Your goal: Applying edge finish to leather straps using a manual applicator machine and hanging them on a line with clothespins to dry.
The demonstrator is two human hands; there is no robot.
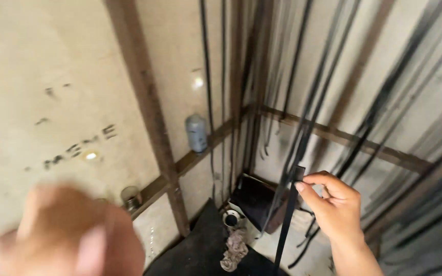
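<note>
My right hand (336, 207) pinches the top end of a thin black strip (286, 225) between thumb and forefinger; the strip hangs straight down from the fingers. Several similar long black strips (310, 110) lean in the corner just behind it. My left hand (70, 232) is at the lower left, very close to the camera and blurred, its fingers curled into a fist; I see nothing in it.
Pale wall boards are framed by rusty brown metal rails (149, 112). A grey bottle (196, 133) and a small tin can (130, 197) stand on a horizontal rail. On the floor lie a dark box (254, 197), a small pot (231, 219) and a crumpled rag (235, 249).
</note>
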